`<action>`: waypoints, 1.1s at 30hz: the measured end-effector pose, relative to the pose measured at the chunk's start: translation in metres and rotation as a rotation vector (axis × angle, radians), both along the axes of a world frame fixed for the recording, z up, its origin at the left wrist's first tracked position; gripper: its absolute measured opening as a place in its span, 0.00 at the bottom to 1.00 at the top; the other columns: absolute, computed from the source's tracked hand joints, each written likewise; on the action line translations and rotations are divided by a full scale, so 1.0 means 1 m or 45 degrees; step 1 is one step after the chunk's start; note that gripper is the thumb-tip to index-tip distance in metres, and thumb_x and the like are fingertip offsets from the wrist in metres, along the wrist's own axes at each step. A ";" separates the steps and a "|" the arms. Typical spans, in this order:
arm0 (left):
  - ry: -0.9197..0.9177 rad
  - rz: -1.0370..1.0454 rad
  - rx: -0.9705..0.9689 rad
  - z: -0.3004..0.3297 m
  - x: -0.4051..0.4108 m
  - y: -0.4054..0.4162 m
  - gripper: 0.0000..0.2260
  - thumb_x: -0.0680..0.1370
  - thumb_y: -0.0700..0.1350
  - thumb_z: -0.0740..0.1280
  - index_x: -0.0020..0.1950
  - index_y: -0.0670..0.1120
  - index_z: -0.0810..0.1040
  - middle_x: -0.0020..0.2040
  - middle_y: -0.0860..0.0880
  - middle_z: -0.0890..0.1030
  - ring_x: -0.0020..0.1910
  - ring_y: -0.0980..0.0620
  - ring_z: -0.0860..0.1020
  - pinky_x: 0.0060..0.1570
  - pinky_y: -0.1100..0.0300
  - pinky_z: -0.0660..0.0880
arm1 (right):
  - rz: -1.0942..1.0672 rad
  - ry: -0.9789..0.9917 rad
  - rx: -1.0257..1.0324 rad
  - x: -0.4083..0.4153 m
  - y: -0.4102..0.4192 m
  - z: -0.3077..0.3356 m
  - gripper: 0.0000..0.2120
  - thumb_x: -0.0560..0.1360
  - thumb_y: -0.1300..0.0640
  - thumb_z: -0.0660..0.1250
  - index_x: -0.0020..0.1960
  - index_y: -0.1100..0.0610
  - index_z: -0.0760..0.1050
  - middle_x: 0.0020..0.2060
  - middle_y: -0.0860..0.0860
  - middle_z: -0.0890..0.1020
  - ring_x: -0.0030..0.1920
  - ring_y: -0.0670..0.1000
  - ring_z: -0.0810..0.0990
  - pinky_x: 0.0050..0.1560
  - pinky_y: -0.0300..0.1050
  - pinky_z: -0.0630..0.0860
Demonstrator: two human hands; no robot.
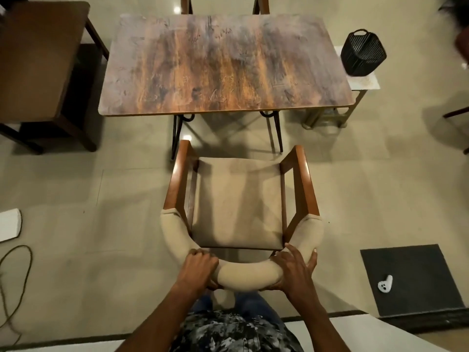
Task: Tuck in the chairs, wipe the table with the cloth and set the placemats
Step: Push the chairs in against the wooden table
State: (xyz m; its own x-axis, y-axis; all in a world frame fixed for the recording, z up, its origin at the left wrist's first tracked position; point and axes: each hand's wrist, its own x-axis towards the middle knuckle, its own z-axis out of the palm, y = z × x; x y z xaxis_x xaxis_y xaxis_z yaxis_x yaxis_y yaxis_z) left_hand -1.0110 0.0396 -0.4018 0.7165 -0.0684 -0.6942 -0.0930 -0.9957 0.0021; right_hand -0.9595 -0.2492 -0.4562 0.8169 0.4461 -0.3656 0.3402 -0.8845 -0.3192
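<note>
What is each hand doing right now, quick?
Left hand: grips the padded backrest of the chair, fingers curled over it.
Right hand: holds the same backrest, thumb underneath, fingers spread over the top.

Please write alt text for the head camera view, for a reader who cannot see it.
Seen from above, a person's left hand and right hand grip the padded curved backrest of a chair that stands pulled out from a bare wooden table. A black basket sits on a side stand at the right.
</note>
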 end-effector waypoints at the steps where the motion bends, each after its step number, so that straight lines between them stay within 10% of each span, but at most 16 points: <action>1: -0.001 0.030 -0.007 0.002 0.004 -0.003 0.29 0.78 0.59 0.73 0.74 0.46 0.73 0.73 0.43 0.78 0.72 0.43 0.76 0.73 0.49 0.68 | 0.012 0.005 0.027 0.007 -0.001 0.003 0.35 0.51 0.32 0.85 0.56 0.40 0.84 0.55 0.40 0.85 0.71 0.53 0.76 0.79 0.69 0.36; 7: -0.011 0.182 0.044 0.005 0.020 -0.019 0.29 0.77 0.64 0.73 0.73 0.51 0.74 0.73 0.48 0.78 0.71 0.47 0.77 0.73 0.53 0.69 | 0.188 -0.031 0.156 0.044 -0.011 0.003 0.32 0.54 0.34 0.85 0.56 0.43 0.85 0.54 0.43 0.86 0.76 0.45 0.66 0.79 0.61 0.26; 14: 0.035 0.357 0.094 0.006 0.031 -0.027 0.34 0.74 0.68 0.75 0.74 0.52 0.72 0.75 0.49 0.76 0.73 0.49 0.76 0.74 0.53 0.70 | 0.348 -0.058 -0.024 0.065 -0.014 -0.002 0.28 0.59 0.27 0.75 0.52 0.42 0.84 0.50 0.42 0.86 0.63 0.53 0.82 0.75 0.70 0.53; 33: -0.125 0.382 0.090 0.009 0.103 -0.010 0.32 0.71 0.61 0.82 0.68 0.49 0.74 0.67 0.47 0.81 0.65 0.45 0.80 0.62 0.51 0.76 | 0.407 -0.139 -0.262 0.152 0.014 0.013 0.24 0.66 0.45 0.82 0.61 0.44 0.84 0.58 0.48 0.86 0.73 0.57 0.74 0.80 0.69 0.45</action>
State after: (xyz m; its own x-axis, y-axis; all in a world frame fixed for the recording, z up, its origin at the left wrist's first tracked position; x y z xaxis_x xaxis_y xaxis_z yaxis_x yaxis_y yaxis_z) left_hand -0.9082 0.0298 -0.3933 0.7612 0.2021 -0.6162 0.2083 -0.9760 -0.0627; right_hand -0.8071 -0.2353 -0.4436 0.6879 0.6106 -0.3923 0.6307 -0.7704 -0.0932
